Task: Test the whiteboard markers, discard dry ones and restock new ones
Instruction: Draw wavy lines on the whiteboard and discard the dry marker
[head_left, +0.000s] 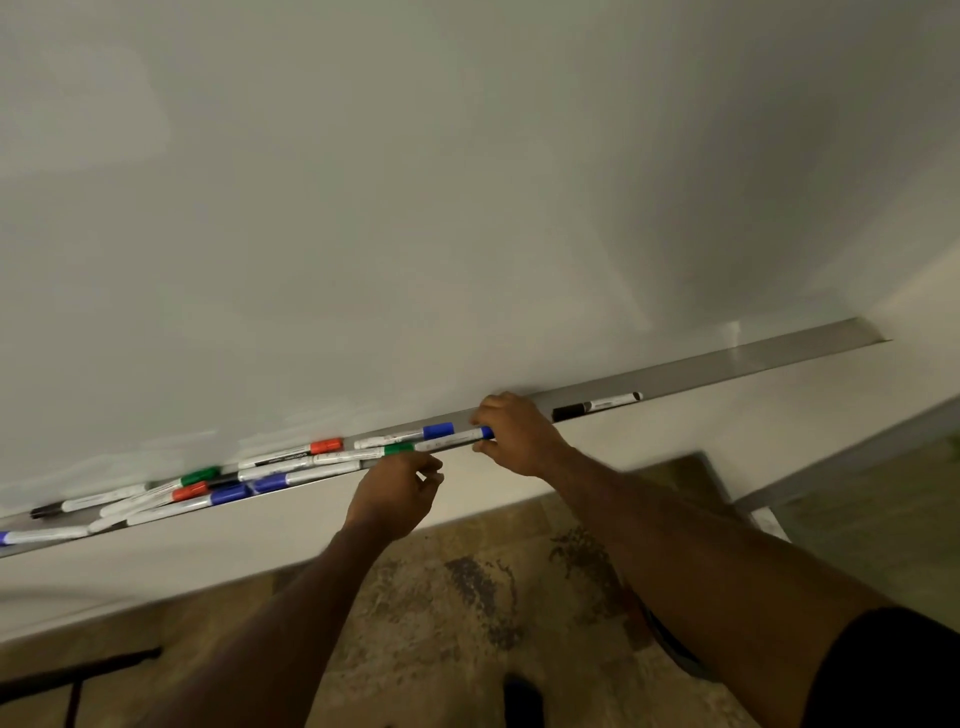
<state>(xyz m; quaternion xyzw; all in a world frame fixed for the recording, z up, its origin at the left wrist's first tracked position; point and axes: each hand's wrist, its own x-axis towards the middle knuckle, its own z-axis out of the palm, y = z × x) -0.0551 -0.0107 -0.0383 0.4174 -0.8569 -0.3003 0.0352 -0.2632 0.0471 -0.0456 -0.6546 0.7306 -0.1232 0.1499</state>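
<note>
Along the metal tray (779, 358) at the foot of the whiteboard (467, 208), a blue-tipped marker (452, 441) lies level with the tray's front lip. Its blue end is pinched between the thumb and fingers of the right hand (514, 436). The left hand (397, 491) sits just below the marker's other end, fingers curled and thumb against forefinger; I cannot tell whether it grips the marker or anything else. Just behind lies a blue-capped marker (439, 430), and a green-capped marker (399, 448) lies at the pinched marker's left end. Farther left are a red-capped marker (326, 446) and a loose heap of markers (208, 491) with green, red, blue and black caps, crossing one another. To the right of the right hand, a black marker (597, 406) lies alone in the tray. Below is a mottled brown floor (441, 597).
</note>
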